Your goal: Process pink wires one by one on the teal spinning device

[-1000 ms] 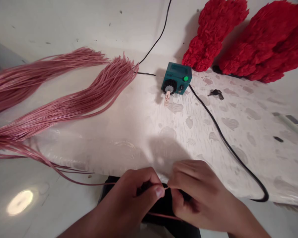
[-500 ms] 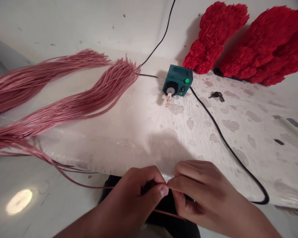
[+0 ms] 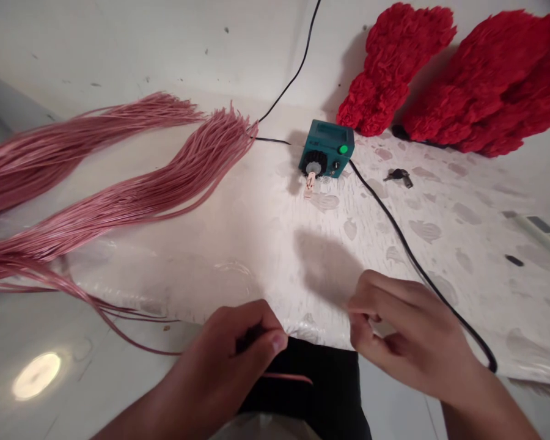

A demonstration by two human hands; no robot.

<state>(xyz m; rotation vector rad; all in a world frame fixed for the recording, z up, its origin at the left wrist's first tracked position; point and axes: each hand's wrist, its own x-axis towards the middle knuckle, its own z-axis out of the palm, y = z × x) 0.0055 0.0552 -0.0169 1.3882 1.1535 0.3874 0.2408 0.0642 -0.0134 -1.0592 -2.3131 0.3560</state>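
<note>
My left hand (image 3: 245, 351) is closed near the table's front edge, thumb pressed against the curled index finger. It pinches a thin pink strand, like cord or coated wire (image 3: 158, 352), which runs in from the left. A short length of pink strand (image 3: 288, 377) sticks out below this hand over the dark clothing on my lap. Off to the right, my right hand (image 3: 401, 327) is raised, thumb and fingertips pinched together. Whatever it may hold is too small to make out. The two hands are apart.
Long bundles of pink strands (image 3: 132, 189) lie at left. A teal motor box (image 3: 327, 146) with a green button and a small pale clip stands at the back. Its black cable (image 3: 398, 232) curves right. Red ruffled bunches (image 3: 394, 67), keys (image 3: 398, 176) and a pale device (image 3: 543, 232) lie at right.
My right hand has come away from the left one, moving right and up. My left hand has shifted a little left, still pinching the strand.
</note>
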